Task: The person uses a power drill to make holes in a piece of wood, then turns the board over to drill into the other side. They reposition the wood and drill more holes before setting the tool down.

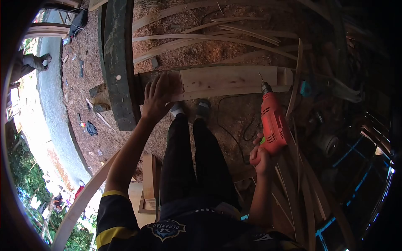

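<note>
My right hand (259, 157) is wrapped round the handle of a red electric drill (274, 123), a finger near its green trigger. The drill bit (261, 78) points away from me and overlaps the right part of a pale, slightly curved wooden board (222, 81). Toward the board's left end, my left hand (156, 96) lies over the wood with its fingers stretched out across it. Just left of that hand, a thick dark timber beam (119, 62) runs away from me. A few small dark marks show along the board's face.
Thin curved wood strips (209, 37) lie over shavings on the ground beyond the board. A dark cable (222, 125) loops near my feet. Long strips (310, 196) lean at the lower right. Another person (35, 62) is at the far left, beside a concrete strip (52, 96).
</note>
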`<state>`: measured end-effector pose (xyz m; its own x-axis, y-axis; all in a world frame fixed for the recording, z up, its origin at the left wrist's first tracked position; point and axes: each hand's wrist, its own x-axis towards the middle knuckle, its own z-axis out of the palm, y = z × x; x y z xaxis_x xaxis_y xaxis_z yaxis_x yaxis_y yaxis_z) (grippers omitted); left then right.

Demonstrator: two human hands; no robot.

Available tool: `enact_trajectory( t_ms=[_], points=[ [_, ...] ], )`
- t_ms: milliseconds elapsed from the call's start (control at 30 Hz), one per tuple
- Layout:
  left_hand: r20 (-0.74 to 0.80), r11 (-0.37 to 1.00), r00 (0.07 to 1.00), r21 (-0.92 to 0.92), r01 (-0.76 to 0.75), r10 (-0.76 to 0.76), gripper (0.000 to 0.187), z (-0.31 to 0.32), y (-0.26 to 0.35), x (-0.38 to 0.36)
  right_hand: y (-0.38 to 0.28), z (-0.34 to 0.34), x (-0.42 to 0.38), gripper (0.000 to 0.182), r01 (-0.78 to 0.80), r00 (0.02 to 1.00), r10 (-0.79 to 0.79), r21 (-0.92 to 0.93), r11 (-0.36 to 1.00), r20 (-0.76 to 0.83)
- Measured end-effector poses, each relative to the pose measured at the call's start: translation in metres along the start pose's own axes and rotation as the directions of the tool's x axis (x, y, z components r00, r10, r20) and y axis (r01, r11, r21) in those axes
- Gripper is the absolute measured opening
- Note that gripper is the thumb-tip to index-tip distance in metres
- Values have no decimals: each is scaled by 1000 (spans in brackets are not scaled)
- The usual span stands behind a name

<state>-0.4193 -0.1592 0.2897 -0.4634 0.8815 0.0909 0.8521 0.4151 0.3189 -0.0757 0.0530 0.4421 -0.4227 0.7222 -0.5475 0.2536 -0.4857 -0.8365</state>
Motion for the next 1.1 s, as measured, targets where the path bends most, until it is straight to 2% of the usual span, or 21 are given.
enact_trajectory(
  t_ms=[67,167,400,467,567,700,800,867,900,967,1100],
  points=[
    [-96,986,993,150,78,-64,58,16,8,-23,-3,11,0,49,49,999,-49,-9,999,-13],
    [-83,988,990,94,122,-114,50,26,11,-46,-1,21,-1,49,43,999,-43,-12,999,8],
    [-137,979,970,-7,204,-203,49,25,15,-33,10,28,1,48,-8,995,14,-63,998,94],
    [-150,995,984,-3,99,-99,53,32,3,-34,15,32,3,54,-24,997,31,-103,994,75],
    [-116,991,985,-58,118,-124,54,32,1,-35,15,38,4,52,-19,995,30,-117,993,92],
    [-112,991,985,-27,131,-133,52,26,3,-30,17,38,2,53,-42,993,54,-121,992,101],
    [-85,992,991,-80,97,-104,60,18,5,-18,24,35,5,53,-2,992,19,-138,990,123],
    [26,980,992,-149,129,-127,87,12,17,-4,25,35,5,54,-33,995,44,-110,993,94],
    [24,981,993,-152,121,-119,87,9,25,6,24,36,5,54,-29,995,39,-108,994,87],
    [70,964,996,-255,69,-53,112,8,45,30,25,37,6,53,28,999,-25,-57,998,38],
    [123,959,992,-281,28,7,120,29,79,70,23,23,8,49,31,999,-32,33,999,22]
  ],
)
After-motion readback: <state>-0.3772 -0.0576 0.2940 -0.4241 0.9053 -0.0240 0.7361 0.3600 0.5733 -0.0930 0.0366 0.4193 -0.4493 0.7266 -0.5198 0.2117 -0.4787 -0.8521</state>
